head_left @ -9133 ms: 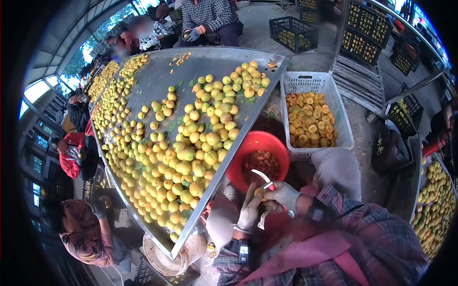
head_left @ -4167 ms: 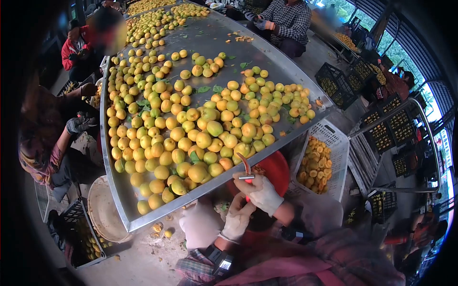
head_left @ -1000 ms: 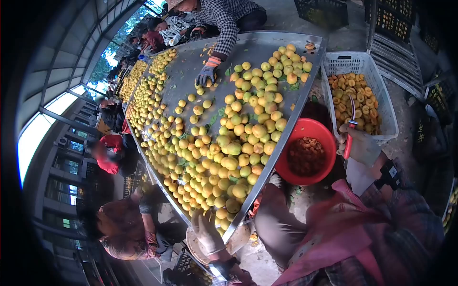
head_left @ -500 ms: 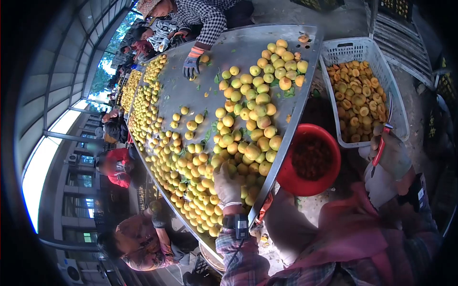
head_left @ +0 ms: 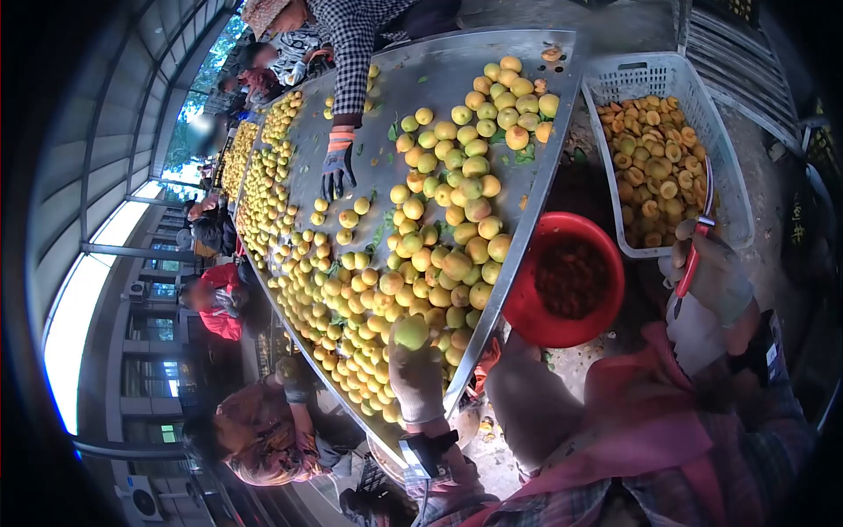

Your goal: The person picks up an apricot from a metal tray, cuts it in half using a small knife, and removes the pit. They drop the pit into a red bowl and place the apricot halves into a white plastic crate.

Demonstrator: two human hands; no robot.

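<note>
Fruit (head_left: 411, 332), greenish-yellow, sits in our left hand (head_left: 417, 378), the grip closed round it just above the heaped steel desk (head_left: 439, 66). We judge a snug, gentle hold best, clear of its neighbours. Our right hand (head_left: 716, 281) clasps a knife (head_left: 692, 259) near the bowl (head_left: 524, 303) and basket (head_left: 632, 68). Co-workers ring the glazed shed.

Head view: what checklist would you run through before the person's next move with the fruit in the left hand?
1. Left hand grips fruit: ok, raised over the pile.
2. Right hand holds knife: ok, blade pointing up.
3. Red bowl close by: ok, beside the table edge, partly filled.
4. White basket has room: ok, halves lie below the rim.
5. Co-worker's gloved hand clear: ok, far up the table.
6. Fruit sound: cannot tell.
</note>
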